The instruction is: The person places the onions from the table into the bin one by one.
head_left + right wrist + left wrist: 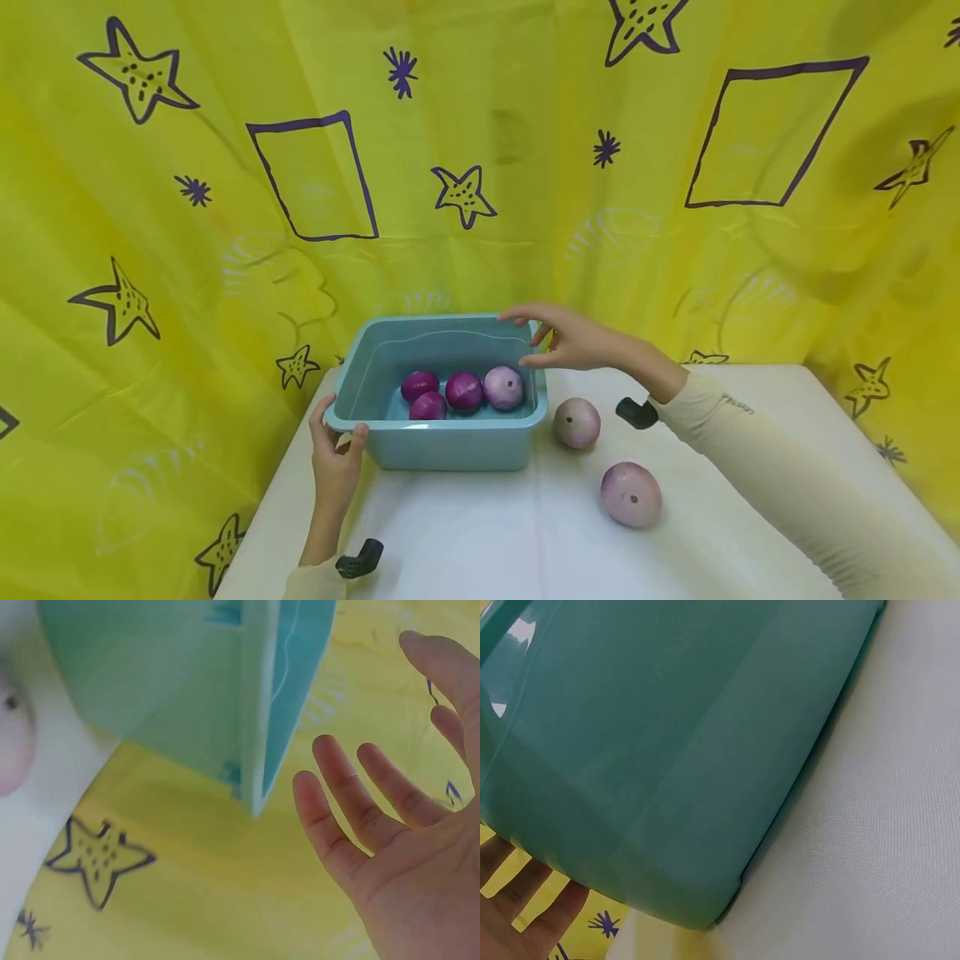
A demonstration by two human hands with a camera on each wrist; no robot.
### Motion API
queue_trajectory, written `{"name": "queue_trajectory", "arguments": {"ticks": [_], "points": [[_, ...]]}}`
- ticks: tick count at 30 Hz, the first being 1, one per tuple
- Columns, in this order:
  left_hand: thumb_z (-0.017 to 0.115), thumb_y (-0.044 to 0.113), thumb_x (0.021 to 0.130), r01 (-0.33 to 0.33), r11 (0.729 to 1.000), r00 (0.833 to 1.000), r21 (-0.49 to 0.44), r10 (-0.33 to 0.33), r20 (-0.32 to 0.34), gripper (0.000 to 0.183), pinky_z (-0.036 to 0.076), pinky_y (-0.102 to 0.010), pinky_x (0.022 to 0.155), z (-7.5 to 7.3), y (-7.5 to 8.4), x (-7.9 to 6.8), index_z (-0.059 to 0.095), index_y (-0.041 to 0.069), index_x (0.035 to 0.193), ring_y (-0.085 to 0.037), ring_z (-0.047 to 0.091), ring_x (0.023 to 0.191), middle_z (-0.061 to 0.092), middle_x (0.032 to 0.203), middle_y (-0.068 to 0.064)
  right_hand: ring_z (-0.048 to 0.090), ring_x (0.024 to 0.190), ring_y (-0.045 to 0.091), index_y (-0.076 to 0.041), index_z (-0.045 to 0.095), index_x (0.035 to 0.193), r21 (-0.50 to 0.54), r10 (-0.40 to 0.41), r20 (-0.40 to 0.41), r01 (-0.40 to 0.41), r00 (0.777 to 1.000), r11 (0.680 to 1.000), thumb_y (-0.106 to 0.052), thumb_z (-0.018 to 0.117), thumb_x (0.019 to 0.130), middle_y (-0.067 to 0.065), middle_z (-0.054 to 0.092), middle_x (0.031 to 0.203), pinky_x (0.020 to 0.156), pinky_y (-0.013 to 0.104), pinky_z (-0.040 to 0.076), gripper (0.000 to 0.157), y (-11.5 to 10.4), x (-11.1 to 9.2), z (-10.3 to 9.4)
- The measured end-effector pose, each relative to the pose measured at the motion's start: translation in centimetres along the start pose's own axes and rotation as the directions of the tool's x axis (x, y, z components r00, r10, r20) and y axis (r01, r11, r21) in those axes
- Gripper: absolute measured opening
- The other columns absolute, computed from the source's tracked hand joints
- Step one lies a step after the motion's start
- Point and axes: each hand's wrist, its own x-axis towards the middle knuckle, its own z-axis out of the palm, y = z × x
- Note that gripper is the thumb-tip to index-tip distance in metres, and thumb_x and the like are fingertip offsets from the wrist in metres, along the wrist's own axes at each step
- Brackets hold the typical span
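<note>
A light blue plastic basin (450, 446) stands on the white table with several onions in it. Three of these are deep purple, such as the red onion (464, 392), and one is a paler onion (503, 388) at the right. My left hand (334, 471) grips the basin's front left corner, thumb on the front and fingers along the side; in the left wrist view those fingers (551, 911) lie against its wall. Above the basin's right rim hovers my right hand (573, 337), fingers spread and nothing in it. The right wrist view shows its bare palm (420, 877) apart from the basin.
Two pale purple onions lie outside the basin: one onion (577, 422) close to its right side, another onion (632, 494) nearer the front. A yellow curtain (480, 275) with drawn stars hangs behind and around the white table (465, 533).
</note>
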Motion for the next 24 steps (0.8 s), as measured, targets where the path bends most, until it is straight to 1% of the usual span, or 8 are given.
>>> {"name": "queue_trajectory", "arguments": {"ticks": [3,5,8,9,13,16,20,24], "points": [[0.063,0.007,0.098,-0.004,1.000,1.000,-0.010,0.004,-0.003,0.072,0.046,-0.012,0.088,0.0,-0.1,-0.1,0.025,0.018,0.158,-0.046,0.047,0.132,0.043,0.155,-0.018,0.067,0.102,0.032,-0.013,0.055,0.145,-0.036,0.012,-0.012,-0.013,1.000,0.999,-0.015,0.082,0.088,0.012,0.062,0.131,0.085,0.048,0.058,0.063,0.3,-2.4,-0.8],[0.064,0.008,0.098,-0.006,1.000,1.000,-0.007,0.006,-0.002,0.072,0.046,-0.011,0.089,0.0,-0.2,-0.1,0.025,0.019,0.158,-0.045,0.048,0.132,0.043,0.155,-0.018,0.067,0.102,0.027,-0.016,0.055,0.146,-0.063,0.038,-0.020,-0.040,0.999,0.997,-0.020,0.082,0.089,0.009,0.063,0.133,0.084,0.043,0.058,0.063,0.6,-4.1,-1.2],[0.064,0.008,0.098,-0.011,1.000,1.000,-0.006,0.011,0.001,0.073,0.046,-0.010,0.089,0.0,-0.2,0.0,0.025,0.019,0.159,-0.045,0.048,0.132,0.043,0.155,-0.018,0.067,0.103,0.020,-0.016,0.054,0.147,-0.096,0.075,-0.034,-0.078,0.997,0.992,-0.023,0.081,0.090,0.003,0.062,0.136,0.083,0.039,0.057,0.063,1.0,-6.5,-1.7],[0.064,0.007,0.098,-0.011,1.000,1.000,-0.005,0.011,0.001,0.073,0.046,-0.010,0.088,0.0,-0.2,0.0,0.025,0.019,0.159,-0.045,0.048,0.132,0.044,0.155,-0.017,0.067,0.101,0.020,-0.016,0.054,0.147,-0.105,0.086,-0.037,-0.089,0.996,0.990,-0.023,0.081,0.090,0.002,0.061,0.137,0.082,0.039,0.057,0.064,1.2,-7.3,-1.8],[0.064,0.006,0.097,-0.015,1.000,1.000,-0.008,0.015,-0.001,0.074,0.046,-0.011,0.088,-0.2,-0.2,0.0,0.026,0.019,0.159,-0.042,0.050,0.130,0.045,0.154,-0.018,0.067,0.102,0.021,-0.016,0.055,0.146,-0.121,0.113,-0.037,-0.117,0.993,0.986,-0.025,0.081,0.090,0.001,0.063,0.135,0.081,0.044,0.058,0.062,1.7,-9.7,-1.9],[0.064,0.005,0.097,-0.023,1.000,1.000,-0.014,0.023,-0.001,0.074,0.047,-0.012,0.088,-0.3,-0.2,0.1,0.026,0.019,0.159,-0.042,0.051,0.129,0.045,0.153,-0.018,0.067,0.102,0.021,-0.019,0.055,0.146,-0.123,0.131,-0.032,-0.134,0.991,0.983,-0.027,0.081,0.090,0.000,0.062,0.135,0.081,0.044,0.058,0.062,2.0,-10.9,-1.7],[0.064,0.005,0.098,-0.026,0.999,1.000,-0.020,0.026,0.003,0.074,0.047,-0.013,0.088,-0.3,-0.2,0.1,0.025,0.019,0.159,-0.041,0.051,0.130,0.046,0.154,-0.018,0.067,0.103,0.021,-0.019,0.054,0.146,-0.113,0.149,-0.028,-0.152,0.988,0.982,-0.030,0.080,0.091,0.000,0.061,0.137,0.081,0.039,0.057,0.062,2.4,-11.9,-1.4],[0.064,0.005,0.097,-0.013,1.000,1.000,-0.024,0.013,-0.005,0.073,0.047,-0.013,0.087,-0.1,-0.1,0.0,0.026,0.018,0.158,-0.039,0.051,0.127,0.047,0.151,-0.019,0.067,0.104,0.022,-0.019,0.053,0.147,-0.095,0.169,-0.001,-0.169,0.986,0.981,-0.034,0.079,0.092,0.002,0.061,0.137,0.081,0.038,0.057,0.063,2.9,-12.7,-0.8]]}}
